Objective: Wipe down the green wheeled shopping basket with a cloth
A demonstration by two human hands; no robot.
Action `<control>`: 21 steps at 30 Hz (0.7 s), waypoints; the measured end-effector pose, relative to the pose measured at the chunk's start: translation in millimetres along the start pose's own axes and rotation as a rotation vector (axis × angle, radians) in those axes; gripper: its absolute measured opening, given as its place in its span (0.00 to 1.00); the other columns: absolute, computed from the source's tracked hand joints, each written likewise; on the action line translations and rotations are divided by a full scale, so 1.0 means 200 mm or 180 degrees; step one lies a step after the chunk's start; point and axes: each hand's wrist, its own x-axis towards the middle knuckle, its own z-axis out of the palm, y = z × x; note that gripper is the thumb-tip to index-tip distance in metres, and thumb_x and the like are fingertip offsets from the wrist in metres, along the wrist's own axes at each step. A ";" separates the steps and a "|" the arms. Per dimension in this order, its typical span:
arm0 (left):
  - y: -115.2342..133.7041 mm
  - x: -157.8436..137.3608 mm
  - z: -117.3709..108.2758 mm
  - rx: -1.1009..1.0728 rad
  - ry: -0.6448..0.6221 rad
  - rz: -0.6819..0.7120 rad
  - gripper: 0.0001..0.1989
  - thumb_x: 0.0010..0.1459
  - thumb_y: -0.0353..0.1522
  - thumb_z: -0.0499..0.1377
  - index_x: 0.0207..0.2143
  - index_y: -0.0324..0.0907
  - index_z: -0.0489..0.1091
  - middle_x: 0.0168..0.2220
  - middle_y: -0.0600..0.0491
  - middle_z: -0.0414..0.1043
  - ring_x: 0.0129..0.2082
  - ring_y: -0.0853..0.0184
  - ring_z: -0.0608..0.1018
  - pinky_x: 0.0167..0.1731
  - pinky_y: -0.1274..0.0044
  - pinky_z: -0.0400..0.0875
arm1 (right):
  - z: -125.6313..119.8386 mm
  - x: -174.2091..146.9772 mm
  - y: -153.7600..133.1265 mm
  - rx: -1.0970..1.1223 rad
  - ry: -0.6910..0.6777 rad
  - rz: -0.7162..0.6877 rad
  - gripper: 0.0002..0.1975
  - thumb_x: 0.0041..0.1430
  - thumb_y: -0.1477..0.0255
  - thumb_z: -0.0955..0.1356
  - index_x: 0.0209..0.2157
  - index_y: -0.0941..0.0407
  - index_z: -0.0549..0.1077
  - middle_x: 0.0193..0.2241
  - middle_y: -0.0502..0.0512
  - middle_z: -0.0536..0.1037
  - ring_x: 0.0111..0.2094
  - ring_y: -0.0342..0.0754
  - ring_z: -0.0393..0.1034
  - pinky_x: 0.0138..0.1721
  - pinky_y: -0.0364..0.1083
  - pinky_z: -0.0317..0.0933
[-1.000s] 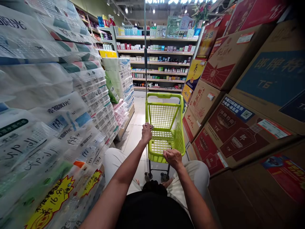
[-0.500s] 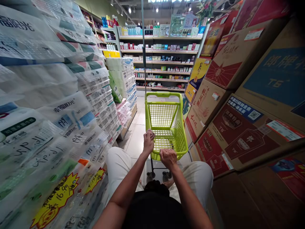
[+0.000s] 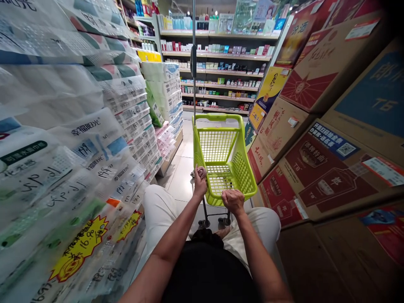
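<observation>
A lime-green shopping cart (image 3: 249, 172) with a latticed basket stands in front of me, and nothing lies in its basket. My left hand (image 3: 200, 182) is closed on the cart's near left rim. A small mauve-pink patch shows at its fingers, too unclear to name. My right hand (image 3: 233, 201) grips the near rim with the fingers curled over it. A thin upright pole (image 3: 193, 61) rises from the cart's far left corner. Below the basket, dark wheels (image 3: 204, 223) rest on the tiled floor between my legs.
Stacked tissue packs (image 3: 104, 139) with handwritten prices line the left side closely. On the right, printed cartons (image 3: 328, 168) rise in a high wall beside the cart. A tiled floor (image 3: 178, 168) leads toward shelves (image 3: 221, 54) of small boxes and bottles.
The cart has turned slightly and sits a little further right and higher in view, both hands moving with it. My view tips downward, so the ceiling lights have left the top.
</observation>
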 end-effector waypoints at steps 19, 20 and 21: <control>-0.04 -0.25 0.08 0.0122 -0.0045 0.0457 0.25 0.60 0.18 0.50 0.56 0.46 0.65 0.60 0.45 0.71 0.64 0.61 0.72 0.65 0.62 0.67 | -0.09 -0.06 0.15 0.0155 -0.0166 -0.0173 0.21 0.67 0.74 0.62 0.19 0.55 0.70 0.19 0.50 0.75 0.24 0.42 0.66 0.35 0.46 0.48; -0.05 -0.27 0.07 0.0176 -0.0093 0.0542 0.25 0.60 0.18 0.50 0.55 0.46 0.66 0.60 0.45 0.71 0.64 0.61 0.71 0.66 0.61 0.66 | -0.10 -0.06 0.17 0.0171 -0.0198 -0.0194 0.21 0.67 0.74 0.62 0.19 0.55 0.70 0.19 0.50 0.75 0.24 0.42 0.66 0.35 0.46 0.48; -0.04 -0.25 0.07 0.0242 -0.0123 0.0562 0.25 0.59 0.18 0.50 0.55 0.45 0.66 0.60 0.44 0.71 0.64 0.60 0.71 0.66 0.61 0.66 | -0.11 -0.07 0.18 0.0182 -0.0227 -0.0213 0.21 0.68 0.74 0.62 0.19 0.55 0.70 0.19 0.50 0.75 0.24 0.42 0.66 0.35 0.45 0.48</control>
